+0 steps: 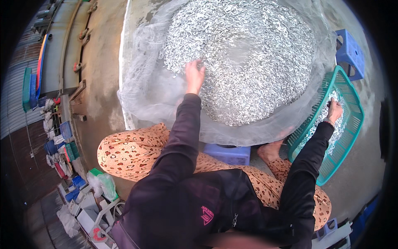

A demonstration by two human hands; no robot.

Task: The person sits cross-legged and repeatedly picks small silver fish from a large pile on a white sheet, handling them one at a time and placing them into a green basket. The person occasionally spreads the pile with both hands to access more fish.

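Concrete ground (103, 41) lay around a sheer white net (143, 85), where small silvery pieces (261, 83) spread nearly to its right edge. At the spread's left edge, the left hand (195, 76) had its fingers bent; whether they were clamped on anything could not be told. Beside the net's right edge, a green basket (353, 135) held more pieces, the right hand (335, 110) among them, its grip unclear. A blue stool (351, 53) stood near the basket's far end.

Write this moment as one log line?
left hand: at edge of silvery heap | right hand: at silvery pieces in green basket
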